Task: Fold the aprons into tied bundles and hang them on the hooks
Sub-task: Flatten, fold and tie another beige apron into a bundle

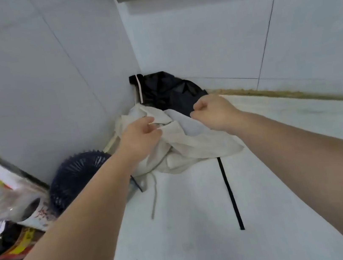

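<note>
Your cream apron [182, 148] lies crumpled in a loose heap on the white counter [202, 225], just out from the wall corner [132, 53]. Its long axis runs from the corner side out and down to your right, ending in a flat point of cloth. It is bunched rather than spread, so you cannot tell which end is the bib. Your left hand [142, 134] sits on the corner end of the heap, with the fingers curled tight and pinching a raised fold and a thin pale strap. Most of the cloth spills away from that grip, toward you and to the right. Your right hand [212, 110] is closed into a fist on the far upper edge of the same apron, a little farther from the corner than the left. The fabric hangs below and between the two hands. Its fingertips are tucked under, so exactly how much cloth they hold is hidden. A cream cord [154, 197] trails from the heap across the counter toward you. The black apron [167, 90] is wadded right into the corner, behind the cream one and touching it. Its black strap [231, 194] runs straight out from under the cream cloth, pointing away from the corner. Left of the corner, off the counter's edge, stands a dark ribbed object [77, 175].
</note>
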